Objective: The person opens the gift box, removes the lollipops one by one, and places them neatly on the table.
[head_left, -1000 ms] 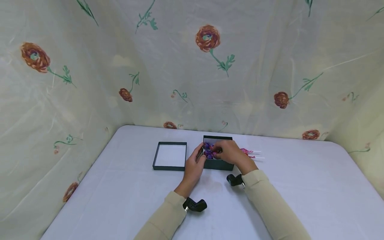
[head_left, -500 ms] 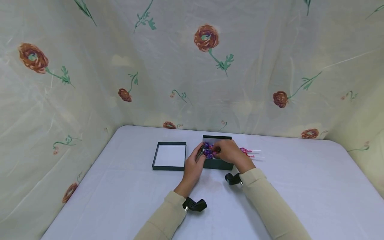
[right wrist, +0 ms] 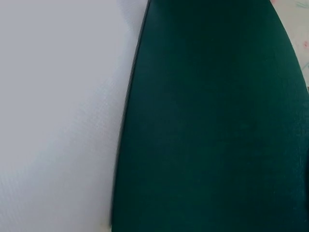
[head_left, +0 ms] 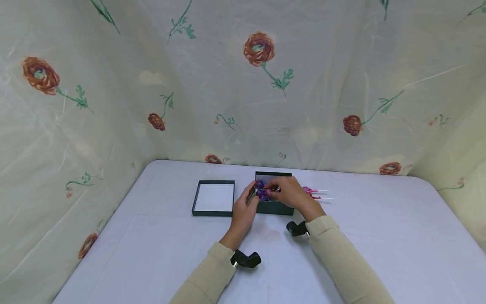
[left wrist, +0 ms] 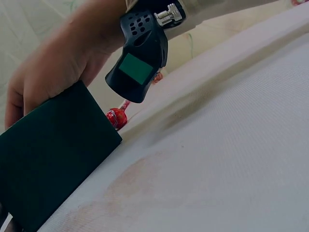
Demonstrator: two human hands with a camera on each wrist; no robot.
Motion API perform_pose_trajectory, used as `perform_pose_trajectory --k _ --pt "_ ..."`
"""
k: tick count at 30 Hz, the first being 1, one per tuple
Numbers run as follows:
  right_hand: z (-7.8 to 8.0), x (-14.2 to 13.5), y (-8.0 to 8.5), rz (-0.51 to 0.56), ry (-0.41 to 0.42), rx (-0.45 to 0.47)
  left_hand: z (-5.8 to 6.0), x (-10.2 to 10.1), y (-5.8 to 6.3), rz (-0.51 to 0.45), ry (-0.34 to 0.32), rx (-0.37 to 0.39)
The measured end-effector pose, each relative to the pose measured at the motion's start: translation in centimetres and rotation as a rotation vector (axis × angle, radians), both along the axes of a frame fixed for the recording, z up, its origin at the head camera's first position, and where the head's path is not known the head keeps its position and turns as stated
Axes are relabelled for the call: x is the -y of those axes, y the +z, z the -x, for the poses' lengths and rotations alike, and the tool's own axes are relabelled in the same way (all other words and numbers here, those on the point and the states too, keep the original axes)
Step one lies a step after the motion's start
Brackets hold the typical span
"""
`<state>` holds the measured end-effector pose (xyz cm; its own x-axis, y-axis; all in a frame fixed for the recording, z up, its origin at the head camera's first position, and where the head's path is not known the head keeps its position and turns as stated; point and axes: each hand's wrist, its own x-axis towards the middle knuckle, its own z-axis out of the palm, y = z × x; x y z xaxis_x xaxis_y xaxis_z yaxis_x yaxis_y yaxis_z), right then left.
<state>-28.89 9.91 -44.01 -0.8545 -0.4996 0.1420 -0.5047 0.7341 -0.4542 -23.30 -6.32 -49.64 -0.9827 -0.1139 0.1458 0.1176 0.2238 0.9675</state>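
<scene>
A dark green box stands at the middle of the table, its wall filling much of the right wrist view. Lollipops in purple wrappers lie in its left part. My left hand grips the box's left side, thumb near the front corner. Over the box, my right hand reaches inside from the right. Its fingertips pinch a lollipop with a pink wrapper; the palm hides the box's right part. In the left wrist view the right hand shows behind the box wall.
A shallow tray-like lid with dark green edges and a white inside lies left of the box. Pink-red lollipops lie right of the box, white sticks pointing right. A flowered curtain hangs behind the white table.
The right fingertips shift slightly inside the box, and the pink wrapper between them shows more. The left hand stays on the box. The head view drifts slightly.
</scene>
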Motion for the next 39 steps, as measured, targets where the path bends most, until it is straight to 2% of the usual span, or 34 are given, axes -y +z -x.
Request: perform_pose_trajectory --k 9,20,29,39 --pt "0.2 -0.4 -0.1 0.108 0.029 -0.032 -0.1 0.0 0.1 -0.008 -0.001 0.004" --pt "-1.3 -1.3 2.6 0.268 -0.012 -0.116 0.0 0.0 0.2 -0.019 0.004 0.005" --pt "-2.7 -3.8 4.1 0.234 -0.136 -0.175 0.0 -0.1 0.3 -0.012 0.007 -0.007" --pt "-3.9 -6.5 3.5 0.196 -0.263 -0.068 -0.2 -0.3 0.2 -0.021 0.008 0.004"
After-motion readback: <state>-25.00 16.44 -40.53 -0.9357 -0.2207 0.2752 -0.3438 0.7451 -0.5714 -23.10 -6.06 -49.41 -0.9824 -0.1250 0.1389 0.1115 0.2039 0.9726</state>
